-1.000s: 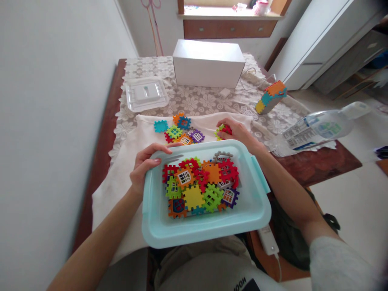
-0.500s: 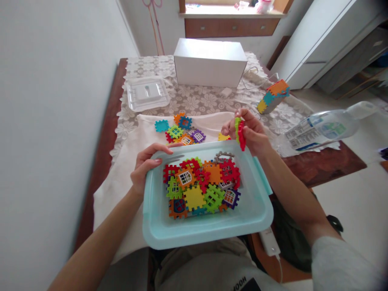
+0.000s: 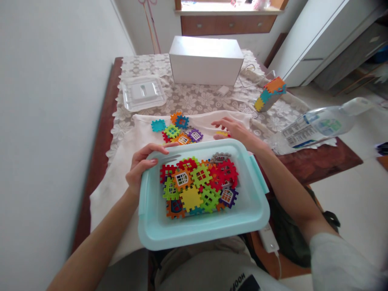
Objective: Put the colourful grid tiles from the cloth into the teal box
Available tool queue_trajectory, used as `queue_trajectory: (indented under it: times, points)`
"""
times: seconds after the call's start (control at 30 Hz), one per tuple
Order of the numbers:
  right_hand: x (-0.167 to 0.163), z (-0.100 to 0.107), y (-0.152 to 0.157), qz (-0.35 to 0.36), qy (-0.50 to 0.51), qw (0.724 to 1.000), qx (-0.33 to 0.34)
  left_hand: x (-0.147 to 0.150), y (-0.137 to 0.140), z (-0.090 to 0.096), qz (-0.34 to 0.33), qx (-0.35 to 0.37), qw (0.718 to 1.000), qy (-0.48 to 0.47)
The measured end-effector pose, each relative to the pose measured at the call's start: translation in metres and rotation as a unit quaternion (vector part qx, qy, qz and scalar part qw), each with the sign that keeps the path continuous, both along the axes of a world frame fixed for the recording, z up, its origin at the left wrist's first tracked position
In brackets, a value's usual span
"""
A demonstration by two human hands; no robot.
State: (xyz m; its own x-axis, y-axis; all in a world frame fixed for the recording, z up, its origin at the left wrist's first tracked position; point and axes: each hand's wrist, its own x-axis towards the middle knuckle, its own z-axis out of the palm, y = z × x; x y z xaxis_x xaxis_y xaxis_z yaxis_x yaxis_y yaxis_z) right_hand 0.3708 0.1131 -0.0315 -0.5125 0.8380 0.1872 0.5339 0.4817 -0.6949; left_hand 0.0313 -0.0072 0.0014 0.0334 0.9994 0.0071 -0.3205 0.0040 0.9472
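By the left hand (image 3: 141, 165), the pale-blue tub (image 3: 250, 188) is gripped at its far-left corner, colourful tiles (image 3: 200, 178) heaped inside! Beyond the far rim, the right hand (image 3: 232, 128) is held with fingers parted beside a yellow piece (image 3: 222, 133) on white cloth (image 3: 113, 186); contact can't be told.

The tub (image 3: 250, 202) is smooth, semi-gloss plastic; its toothed tiles (image 3: 190, 198), matt plastic. The bottle (image 3: 319, 125) at three o'clock is clear, shiny plastic, and the bench (image 3: 318, 165) glossy wood, with lacy cloth (image 3: 201, 97) towards twelve.
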Motion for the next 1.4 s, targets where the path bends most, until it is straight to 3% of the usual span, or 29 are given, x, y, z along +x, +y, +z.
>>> queue_trajectory:
  times: [0.13, 0.33, 0.63, 1.07, 1.27, 1.4]
  points:
    - [0.004, -0.01, 0.002, 0.041, -0.141, 0.989, 0.012, 0.002, 0.0, 0.002, 0.007, 0.001, 1.0, 0.0]
    - [0.001, -0.008, -0.001, 0.044, -0.134, 0.99, 0.01, 0.003, 0.0, 0.004, 0.001, -0.003, 1.0, -0.012]
    - [0.017, -0.01, 0.007, -0.011, -0.189, 0.982, 0.022, 0.003, 0.001, 0.004, 0.002, 0.008, 1.0, -0.003]
    - [0.011, -0.002, 0.006, 0.046, -0.068, 0.995, -0.063, 0.003, 0.0, 0.003, 0.007, 0.002, 1.0, -0.005]
    - [-0.007, -0.001, -0.003, 0.066, -0.032, 0.995, -0.067, 0.003, 0.0, 0.004, 0.005, 0.006, 1.0, -0.001]
    - [-0.018, -0.003, -0.007, 0.086, 0.012, 0.991, -0.104, 0.002, 0.001, 0.003, -0.002, 0.008, 1.0, -0.005]
